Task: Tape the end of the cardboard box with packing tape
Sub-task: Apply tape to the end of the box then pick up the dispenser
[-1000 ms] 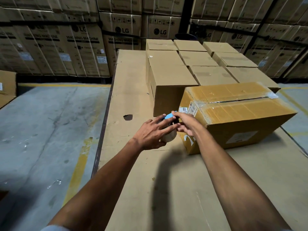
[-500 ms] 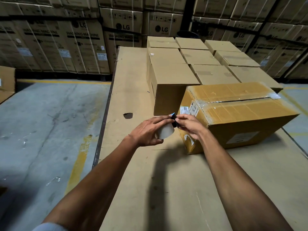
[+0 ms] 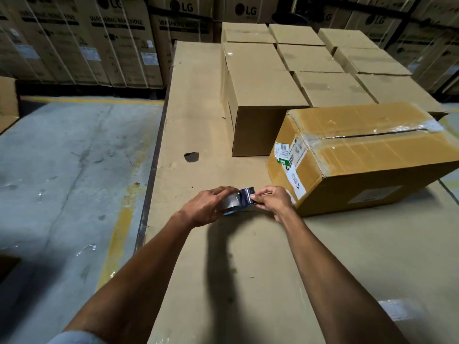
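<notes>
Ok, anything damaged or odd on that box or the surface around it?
Yes. The cardboard box has wrinkled old tape and a gaping top seam. The cardboard sheet beneath has a torn hole.

Open cardboard surface (image 3: 198, 115) runs clear along the left of the work area to the far end, broken only by 1 small hole (image 3: 191, 157). The taped box (image 3: 367, 155) blocks the right side just beyond both hands, with a plain box (image 3: 263, 95) close behind it and more boxes (image 3: 330, 63) packed edge to edge beyond. Bare surface lies between the forearms and nearer the person.
</notes>
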